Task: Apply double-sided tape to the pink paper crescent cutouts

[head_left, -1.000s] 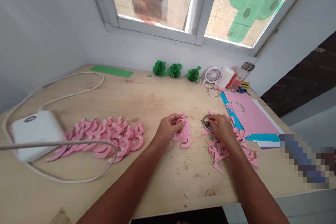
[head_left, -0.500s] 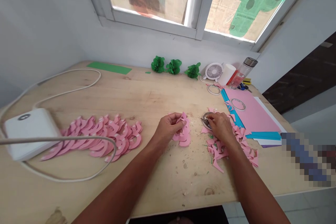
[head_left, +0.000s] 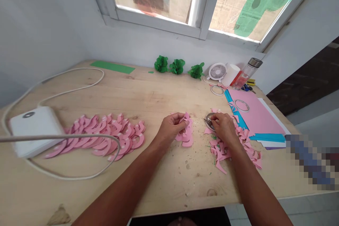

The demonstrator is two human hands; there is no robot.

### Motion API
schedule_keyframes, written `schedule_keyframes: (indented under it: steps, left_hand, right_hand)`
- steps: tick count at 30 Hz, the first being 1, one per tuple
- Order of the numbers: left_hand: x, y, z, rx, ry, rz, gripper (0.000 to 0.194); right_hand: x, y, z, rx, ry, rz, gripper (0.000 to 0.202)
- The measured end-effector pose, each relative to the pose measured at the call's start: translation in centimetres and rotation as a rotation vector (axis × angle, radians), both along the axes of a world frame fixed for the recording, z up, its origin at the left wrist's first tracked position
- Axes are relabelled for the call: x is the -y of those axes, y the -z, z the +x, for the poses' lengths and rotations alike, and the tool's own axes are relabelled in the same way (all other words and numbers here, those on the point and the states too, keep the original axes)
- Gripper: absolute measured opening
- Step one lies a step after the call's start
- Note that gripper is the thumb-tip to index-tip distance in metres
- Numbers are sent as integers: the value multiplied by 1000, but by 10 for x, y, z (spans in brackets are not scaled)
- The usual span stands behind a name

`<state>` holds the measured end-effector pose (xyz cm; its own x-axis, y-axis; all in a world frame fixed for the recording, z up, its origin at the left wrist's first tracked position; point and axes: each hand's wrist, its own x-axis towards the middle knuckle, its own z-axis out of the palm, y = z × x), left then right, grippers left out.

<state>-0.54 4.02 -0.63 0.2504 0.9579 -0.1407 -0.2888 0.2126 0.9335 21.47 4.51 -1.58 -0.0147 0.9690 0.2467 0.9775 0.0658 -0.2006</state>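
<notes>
My left hand (head_left: 173,126) pinches a pink paper piece (head_left: 187,132) near the middle of the table. To its right, my right hand (head_left: 222,124) has its fingers closed on a small dark metal tool (head_left: 209,123), over a round ring-shaped roll; the tool's exact kind is hard to make out. Pink paper scraps (head_left: 221,153) lie under and around my right wrist. Left of my hands, many curved pink paper pieces (head_left: 106,136) overlap in a wide pile.
A white box (head_left: 35,130) and its looping cable are at the left. Green paper flowers (head_left: 177,66), a small fan (head_left: 217,71) and a bottle (head_left: 247,74) line the wall. Pink sheets (head_left: 256,113) lie right, near a pixelated area.
The view has shifted slightly, so the scene sits a little further right. Both hands keep nearly the same pose and hold.
</notes>
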Motion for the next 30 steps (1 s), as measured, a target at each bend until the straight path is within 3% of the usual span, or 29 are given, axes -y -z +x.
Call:
schedule_keyframes:
  steps: [30]
  left_hand:
    - [0, 0, 0, -6, -9, -8, 23]
  right_hand:
    - [1, -3, -2, -9, 32, 44, 15]
